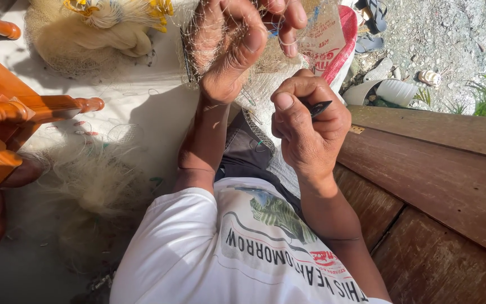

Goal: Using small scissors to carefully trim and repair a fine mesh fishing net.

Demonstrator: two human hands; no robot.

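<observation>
My left hand [237, 42] is raised near the top middle, its fingers pinched on the fine pale mesh of a fishing net [265, 84] that hangs down between my hands. My right hand [305, 121] sits just below and to the right, closed around a small dark flat tool [317, 107] whose tip sticks out between thumb and fingers. The net drapes over my lap and dark shorts [248, 149]. I wear a white printed shirt [220, 253].
More bundled net with yellow floats [108, 22] lies at the top left on a white sheet. An orange wooden chair frame [12, 112] stands at left. Brown wooden planks [440, 180] run at right; sandals [373, 17] and gravel lie beyond.
</observation>
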